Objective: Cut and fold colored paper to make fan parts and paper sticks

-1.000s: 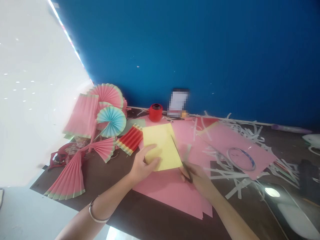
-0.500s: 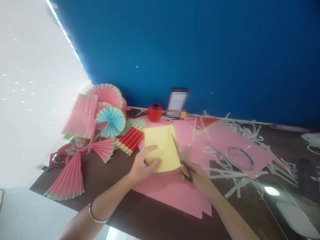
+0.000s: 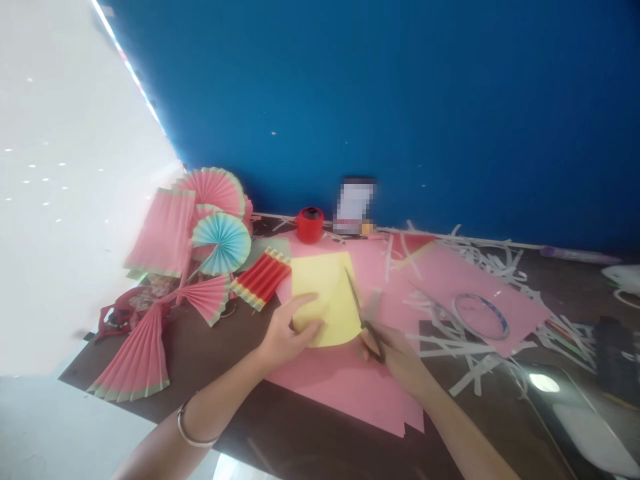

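Note:
A sheet of yellow paper [image 3: 325, 283] is held over pink sheets [image 3: 340, 390] at the middle of the table. My left hand [image 3: 293, 330] grips its lower left part, with the thumb on top and other fingers partly hidden behind. My right hand [image 3: 393, 350] is closed round the handles of a pair of scissors [image 3: 356, 297]. Their blades point up and away along the paper's right edge. A pleated red paper piece with yellow borders [image 3: 263, 277] lies just left of the yellow paper.
Folded pink fans [image 3: 145, 353] and a blue pleated fan [image 3: 222, 243] are piled at the left. A red tape roll [image 3: 310, 225] stands by the blue wall. White paper strips [image 3: 483, 357], a tape ring [image 3: 481, 316] and a phone [image 3: 575, 417] lie at the right.
The yellow paper and my left hand have shifted very slightly to the right and down. The scissors stay almost in place at its right edge.

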{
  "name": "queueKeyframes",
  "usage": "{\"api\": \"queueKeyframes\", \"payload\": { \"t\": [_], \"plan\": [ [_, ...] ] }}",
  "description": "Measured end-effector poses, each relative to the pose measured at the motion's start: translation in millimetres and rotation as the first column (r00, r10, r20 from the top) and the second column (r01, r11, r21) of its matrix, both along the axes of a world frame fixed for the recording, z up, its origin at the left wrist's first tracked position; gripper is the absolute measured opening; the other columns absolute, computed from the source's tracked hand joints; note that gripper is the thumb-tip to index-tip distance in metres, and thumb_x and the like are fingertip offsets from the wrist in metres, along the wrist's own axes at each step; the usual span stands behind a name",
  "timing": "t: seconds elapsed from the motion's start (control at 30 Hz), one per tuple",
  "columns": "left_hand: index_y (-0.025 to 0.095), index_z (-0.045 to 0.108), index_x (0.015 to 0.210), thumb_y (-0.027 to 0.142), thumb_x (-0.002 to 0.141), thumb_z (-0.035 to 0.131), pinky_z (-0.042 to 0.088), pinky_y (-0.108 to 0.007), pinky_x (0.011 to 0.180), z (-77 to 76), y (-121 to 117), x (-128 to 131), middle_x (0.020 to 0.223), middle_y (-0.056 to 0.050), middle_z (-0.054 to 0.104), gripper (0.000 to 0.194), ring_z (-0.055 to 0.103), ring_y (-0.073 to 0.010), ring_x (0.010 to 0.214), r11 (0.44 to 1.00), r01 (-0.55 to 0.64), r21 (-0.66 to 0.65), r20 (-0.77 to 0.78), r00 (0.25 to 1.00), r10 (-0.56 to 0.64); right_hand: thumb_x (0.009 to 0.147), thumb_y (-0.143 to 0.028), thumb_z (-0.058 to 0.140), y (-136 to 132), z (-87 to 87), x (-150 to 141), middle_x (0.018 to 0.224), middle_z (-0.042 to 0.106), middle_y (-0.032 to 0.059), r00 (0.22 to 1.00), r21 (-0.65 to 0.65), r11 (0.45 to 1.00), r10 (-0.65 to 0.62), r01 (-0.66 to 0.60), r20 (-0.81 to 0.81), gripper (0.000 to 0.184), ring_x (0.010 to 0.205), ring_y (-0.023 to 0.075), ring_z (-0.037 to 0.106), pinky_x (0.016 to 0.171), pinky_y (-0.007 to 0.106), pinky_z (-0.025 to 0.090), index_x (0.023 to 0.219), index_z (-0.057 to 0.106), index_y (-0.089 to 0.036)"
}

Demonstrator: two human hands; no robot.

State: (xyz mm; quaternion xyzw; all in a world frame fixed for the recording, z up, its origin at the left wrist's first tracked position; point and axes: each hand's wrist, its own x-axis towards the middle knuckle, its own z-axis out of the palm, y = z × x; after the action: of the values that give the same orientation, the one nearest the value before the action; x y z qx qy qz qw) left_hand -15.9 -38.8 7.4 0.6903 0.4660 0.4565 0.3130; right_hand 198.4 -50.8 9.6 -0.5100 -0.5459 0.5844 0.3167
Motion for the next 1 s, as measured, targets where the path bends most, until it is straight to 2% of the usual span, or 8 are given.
{"api": "queueKeyframes", "payload": {
  "t": [0.2, 0.4, 0.7, 1.0],
  "plan": [
    [0.019, 0.057, 0.11, 0.03, 0.077, 0.059, 0.049, -0.032, 0.089, 1.3, -1.9, 0.3, 0.113, -0.008, 0.061, 0.035, 0.057, -0.0212, 0.104, 0.999, 0.033, -0.033, -0.043, 0.998, -0.035, 0.082, -0.043, 0.044, 0.1, -1.6, 0.0, 0.051, 0.046, -0.0023, 1.0, 0.012, 1.0, -0.018, 0.018, 0.018, 0.035, 0.049, 0.0102, 0.035, 0.051, 0.027, 0.026, 0.057, 0.037, -0.021],
    [0.02, 0.057, 0.11, 0.031, 0.077, 0.059, 0.048, -0.033, 0.089, 1.3, -1.9, 0.5, 0.113, -0.008, 0.061, 0.035, 0.057, -0.0221, 0.105, 0.998, 0.025, -0.052, -0.055, 0.998, -0.028, 0.081, -0.048, 0.042, -0.4, 5.5, -2.3, 0.049, 0.045, -0.0024, 0.999, 0.01, 0.999, -0.032, 0.032, 0.018, 0.038, 0.049, 0.011, 0.036, 0.051, 0.027, 0.027, 0.056, 0.035, -0.021],
    [0.02, 0.058, 0.11, 0.029, 0.076, 0.059, 0.049, -0.032, 0.088, 0.4, -4.2, 1.0, 0.113, -0.008, 0.061, 0.035, 0.057, -0.0216, 0.104, 0.998, 0.04, -0.043, -0.064, 0.997, -0.042, 0.078, -0.041, 0.047, 0.3, 7.0, -1.9, 0.049, 0.045, -0.0029, 0.999, -0.009, 0.999, -0.038, 0.038, 0.01, 0.033, 0.049, 0.0103, 0.034, 0.05, 0.026, 0.027, 0.055, 0.036, -0.021],
    [0.021, 0.058, 0.109, 0.032, 0.076, 0.061, 0.047, -0.034, 0.092, 0.8, -5.6, 2.0, 0.111, -0.007, 0.062, 0.035, 0.057, -0.0217, 0.105, 0.995, 0.08, -0.055, -0.095, 0.992, -0.085, 0.071, -0.066, 0.049, 0.0, 12.6, -1.8, 0.055, 0.045, -0.0006, 0.986, 0.046, 0.992, -0.123, 0.118, 0.109, 0.046, 0.057, 0.0149, 0.041, 0.051, 0.027, 0.034, 0.065, 0.05, -0.02]
  ]
}}
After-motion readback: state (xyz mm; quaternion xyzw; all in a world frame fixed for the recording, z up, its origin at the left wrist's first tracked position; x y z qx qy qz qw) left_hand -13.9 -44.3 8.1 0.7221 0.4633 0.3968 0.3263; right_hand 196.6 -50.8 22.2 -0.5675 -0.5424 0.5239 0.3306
